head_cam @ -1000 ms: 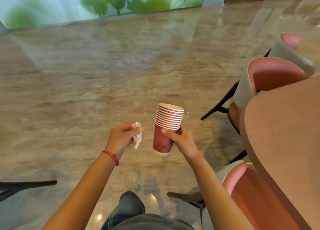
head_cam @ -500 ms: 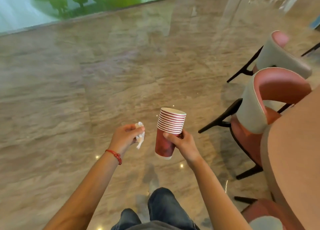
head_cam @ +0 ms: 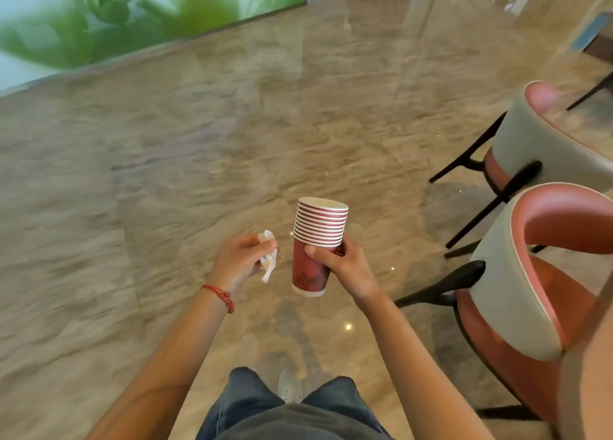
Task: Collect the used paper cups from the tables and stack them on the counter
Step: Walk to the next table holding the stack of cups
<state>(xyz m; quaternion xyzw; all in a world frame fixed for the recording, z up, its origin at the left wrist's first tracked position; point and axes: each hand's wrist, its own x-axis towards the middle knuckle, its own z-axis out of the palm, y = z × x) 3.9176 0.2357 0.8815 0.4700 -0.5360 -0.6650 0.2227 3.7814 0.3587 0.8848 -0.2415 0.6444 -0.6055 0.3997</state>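
The right hand (head_cam: 345, 267) grips a stack of red paper cups (head_cam: 316, 244) upright at its middle. Just left of it, the left hand (head_cam: 240, 260) pinches a crumpled white napkin (head_cam: 269, 260). Two pink chairs (head_cam: 544, 273) stand to the right, on the marble floor (head_cam: 199, 174).

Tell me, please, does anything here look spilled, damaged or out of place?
Nothing stands out. The right hand holds the stack of paper cups upright, nested evenly, with no spill visible on the floor. The left hand pinches a crumpled white tissue. The chairs stand upright.
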